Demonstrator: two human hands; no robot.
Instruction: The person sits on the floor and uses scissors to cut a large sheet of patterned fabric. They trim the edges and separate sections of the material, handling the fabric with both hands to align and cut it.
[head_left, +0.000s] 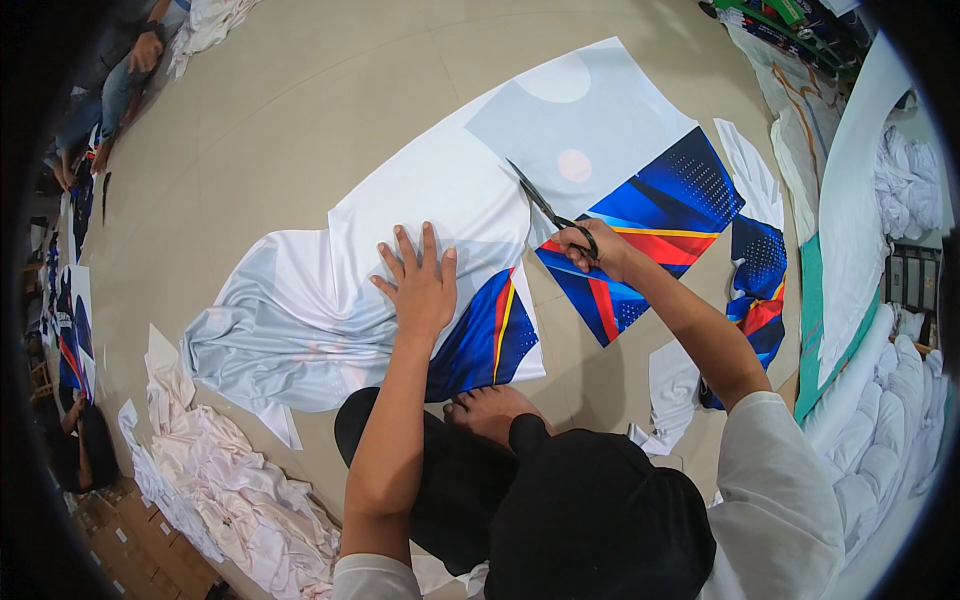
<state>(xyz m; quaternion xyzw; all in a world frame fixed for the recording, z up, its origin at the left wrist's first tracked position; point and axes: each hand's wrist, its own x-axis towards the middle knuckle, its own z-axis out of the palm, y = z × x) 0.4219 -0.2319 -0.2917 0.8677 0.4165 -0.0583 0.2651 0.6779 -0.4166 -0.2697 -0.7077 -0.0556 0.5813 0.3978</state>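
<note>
A large white fabric sheet (420,160) lies spread on the floor, bunched in folds at its left. Blue, red and yellow printed panels show at its right part (650,230) and lower middle (485,330). My left hand (415,280) lies on the white fabric with fingers spread. My right hand (590,250) grips black-handled scissors (540,197), their blades pointing up-left over the cloth, at a slit between its two parts. My bare foot (485,410) is at the fabric's lower edge.
Another printed piece (755,290) and white scraps (670,390) lie on the floor (280,120) at right. Pale crumpled cloth (230,470) and boxes (135,540) are at lower left. Rolled white fabric (870,430) lines the right side. Other people (120,70) sit along the left edge.
</note>
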